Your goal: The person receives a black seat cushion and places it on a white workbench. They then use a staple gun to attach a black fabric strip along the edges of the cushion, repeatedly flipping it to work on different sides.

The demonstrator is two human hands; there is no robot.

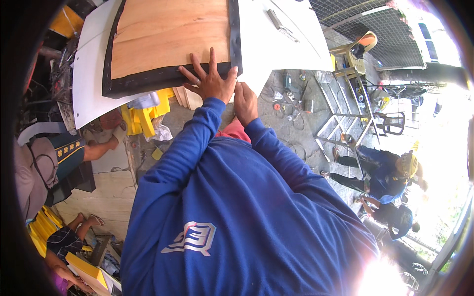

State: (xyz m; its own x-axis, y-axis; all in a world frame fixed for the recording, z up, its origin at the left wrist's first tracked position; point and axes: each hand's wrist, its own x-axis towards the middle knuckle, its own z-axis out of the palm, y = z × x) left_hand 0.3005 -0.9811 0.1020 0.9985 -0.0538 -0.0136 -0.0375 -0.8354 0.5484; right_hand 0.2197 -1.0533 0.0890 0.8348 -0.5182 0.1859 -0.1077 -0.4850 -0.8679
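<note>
A plywood panel [173, 37] lies on a white board, its edges wrapped in folded black fabric [148, 81]. My left hand [212, 81] rests flat near the panel's near right corner, fingers spread over the wood and the black edging. Just beyond that corner, my right hand [245, 101] is closed, thumb and fingers pinched close to my left thumb. A small, thin, light tip shows between the right hand and the corner; what it belongs to is hidden in the fist.
The white board [301, 54] carries a long grey metal hand tool [282, 25]. Yellow pieces [143, 118] sit below the board's left side. A power drill [291, 81] and cables lie on the floor. Metal frames [345, 108] stand right, near a co-worker [385, 170]; others sit left.
</note>
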